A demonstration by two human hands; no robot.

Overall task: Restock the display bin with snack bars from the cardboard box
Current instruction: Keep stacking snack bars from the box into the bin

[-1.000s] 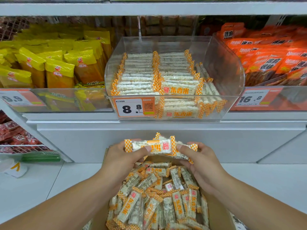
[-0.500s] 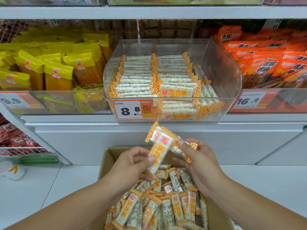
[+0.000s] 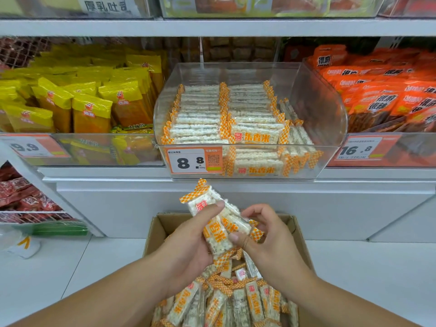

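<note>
The left hand gripped a small bundle of snack bars above the open cardboard box, thumb pressed across the wrappers, while the right hand pinched the same bundle's lower end. The slick wrappers looked likely to fan apart, so a bar could slip back into the box during the lift. The clear display bin sat on the shelf just above, already holding neat rows; a careless drop might disorder them. Yellow packets and orange packets filled the neighbouring bins under another shelf.
</note>
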